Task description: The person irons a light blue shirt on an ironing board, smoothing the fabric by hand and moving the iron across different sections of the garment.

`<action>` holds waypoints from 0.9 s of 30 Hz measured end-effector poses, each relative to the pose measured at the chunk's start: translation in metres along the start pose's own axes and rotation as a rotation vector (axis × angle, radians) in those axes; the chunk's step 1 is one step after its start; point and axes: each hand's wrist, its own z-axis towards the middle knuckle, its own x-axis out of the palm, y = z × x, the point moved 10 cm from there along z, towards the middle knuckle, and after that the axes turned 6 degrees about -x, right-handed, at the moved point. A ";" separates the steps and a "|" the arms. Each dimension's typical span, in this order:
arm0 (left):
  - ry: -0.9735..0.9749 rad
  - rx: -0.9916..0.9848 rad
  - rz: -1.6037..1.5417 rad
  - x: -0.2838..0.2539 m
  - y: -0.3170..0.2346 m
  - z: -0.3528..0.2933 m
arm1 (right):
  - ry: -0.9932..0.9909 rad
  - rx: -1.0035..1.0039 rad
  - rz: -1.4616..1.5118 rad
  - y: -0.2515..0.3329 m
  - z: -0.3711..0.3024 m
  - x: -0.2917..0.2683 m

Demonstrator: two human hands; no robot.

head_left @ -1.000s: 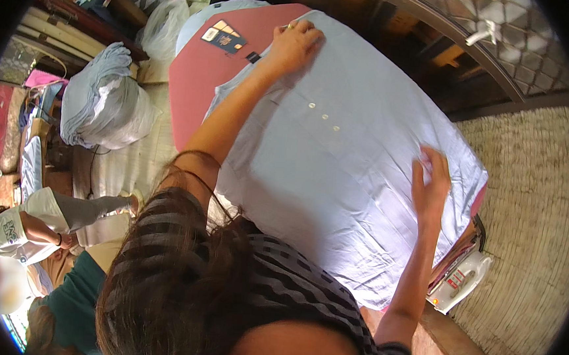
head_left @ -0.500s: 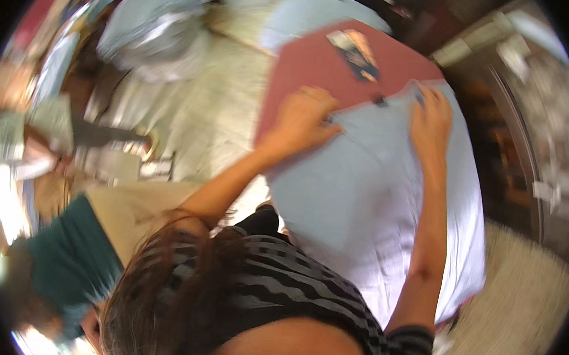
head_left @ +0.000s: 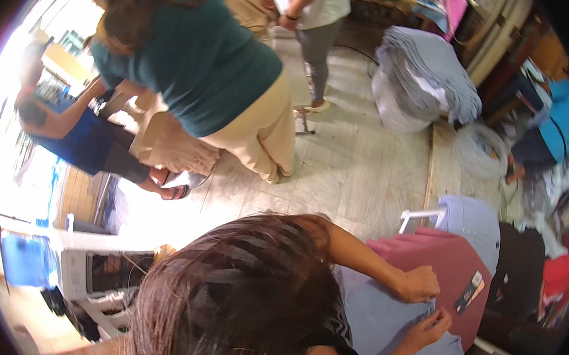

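A light blue cloth [head_left: 380, 319] lies over the maroon-covered board [head_left: 418, 247] at the lower right. My left hand [head_left: 419, 284] is closed at the cloth's far edge, its fingers curled down onto it. Close beside it, nearer the lower edge, my right hand [head_left: 429, 329] pinches the same edge between thumb and fingers. The exact grip under the left fingers is hidden. Beyond both hands, a flat printed piece [head_left: 470, 293] in dark and orange rests on the maroon cover. My hair hides part of the cloth and board.
A person in a teal top [head_left: 206, 66] stands to the left, near another in dark blue [head_left: 70, 126]. Folded blue garments [head_left: 430, 69] are piled at the back right, with a clear plastic bag [head_left: 481, 152] near them. A blue water bottle [head_left: 28, 258] stands far left.
The view has swung left, putting the board at the lower right. My hands, earlier spread apart with fingers flat on the cloth, are now close together and closed on its edge.
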 end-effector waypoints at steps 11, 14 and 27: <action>0.035 -0.168 0.139 -0.026 0.015 -0.071 | -0.087 -0.266 -0.189 0.048 -0.020 0.022; -0.006 -0.187 0.146 -0.049 0.018 -0.091 | -0.096 -0.300 -0.228 0.044 -0.022 0.025; -0.188 -0.132 0.324 -0.057 0.023 -0.101 | -0.081 -0.314 -0.239 0.031 -0.015 0.031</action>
